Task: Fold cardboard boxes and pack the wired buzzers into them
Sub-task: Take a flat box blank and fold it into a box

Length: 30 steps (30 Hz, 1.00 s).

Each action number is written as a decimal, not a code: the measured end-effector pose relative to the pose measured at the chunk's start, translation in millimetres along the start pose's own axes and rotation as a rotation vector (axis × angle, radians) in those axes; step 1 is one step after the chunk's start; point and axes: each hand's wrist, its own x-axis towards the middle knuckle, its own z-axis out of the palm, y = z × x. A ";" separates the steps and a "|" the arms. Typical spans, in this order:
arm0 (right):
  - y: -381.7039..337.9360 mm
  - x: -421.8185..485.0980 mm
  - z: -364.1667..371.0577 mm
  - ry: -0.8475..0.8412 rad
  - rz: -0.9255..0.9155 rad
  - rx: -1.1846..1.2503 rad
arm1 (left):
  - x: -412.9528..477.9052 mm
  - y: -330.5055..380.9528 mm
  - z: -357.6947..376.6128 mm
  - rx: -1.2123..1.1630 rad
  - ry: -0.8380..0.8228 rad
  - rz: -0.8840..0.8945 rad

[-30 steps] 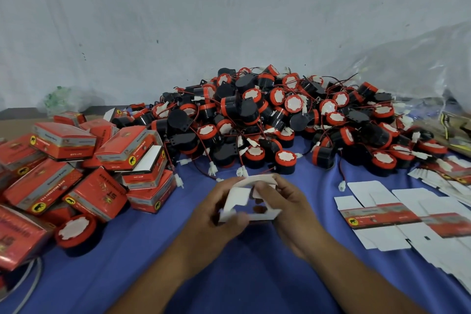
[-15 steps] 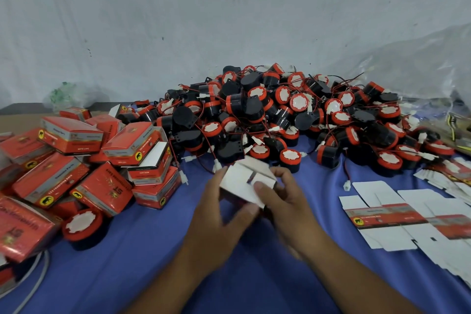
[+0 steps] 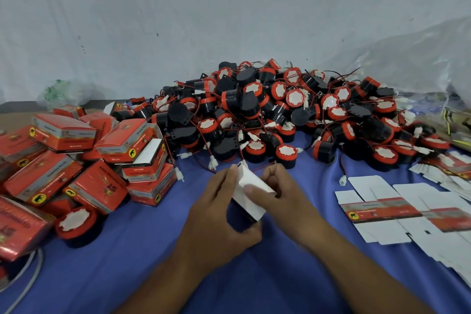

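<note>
— Blue cloth covers our tabletop [image 3: 122,267], with a pale wall [image 3: 178,20] behind it. Where do we have the cardboard box?

— We hold the cardboard box [image 3: 254,197] between our hands, over the cloth, with its white side tilted toward us. Our left hand [image 3: 216,216] grips its lower left side, fingers curled under the near edge. Our right hand [image 3: 283,194] pinches it from the right, thumb flat on the white panel.

— And the wired buzzers?

— We see the wired buzzers [image 3: 280,115] heaped just beyond our hands, red and black, their wires tangled. One loose buzzer [image 3: 76,222] sits at our near left, beside the red boxes [image 3: 96,160] piled on that side.

— What lies on our right?

— Flat box blanks [image 3: 382,209] are spread on the cloth, apart from our right hand.
</note>
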 end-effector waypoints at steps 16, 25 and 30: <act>7.2 -2.3 1.2 0.039 -0.177 -0.208 | 2.7 3.6 -0.4 -0.039 -0.021 0.013; 2.9 -2.2 -0.2 -0.077 -0.054 -0.054 | -2.8 -2.1 -0.2 0.005 0.006 0.028; 7.4 0.0 -3.2 -0.004 -0.123 -0.150 | -0.1 0.4 0.0 -0.064 0.029 0.098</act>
